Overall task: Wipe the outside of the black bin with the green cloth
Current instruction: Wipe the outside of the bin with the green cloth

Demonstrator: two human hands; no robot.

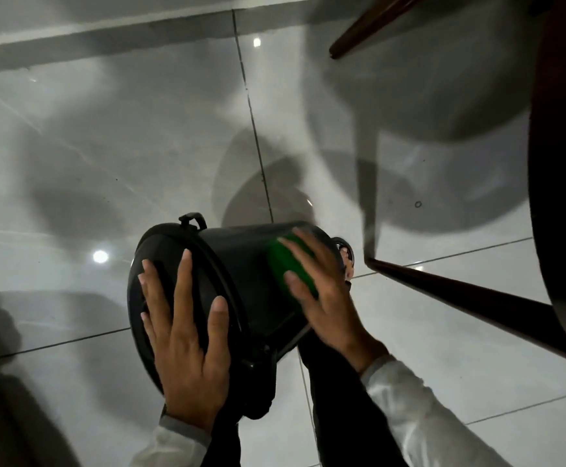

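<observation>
Head view: nearest you, your left hand (pixel 187 335) lies flat and unclenched on the lid end of the round black plastic bin (pixel 241 281), tipped over the glossy tiled floor (pixel 106 146), long axis running left-right. Farther right, your right hand (pixel 322 298) presses the green cloth (pixel 290 264) on its side wall.

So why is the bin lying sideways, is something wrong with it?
Nothing looks broken or spilled. The black bin is tipped on its side on purpose: the left hand steadies its lid end while the right hand presses the green cloth against its side.
</observation>
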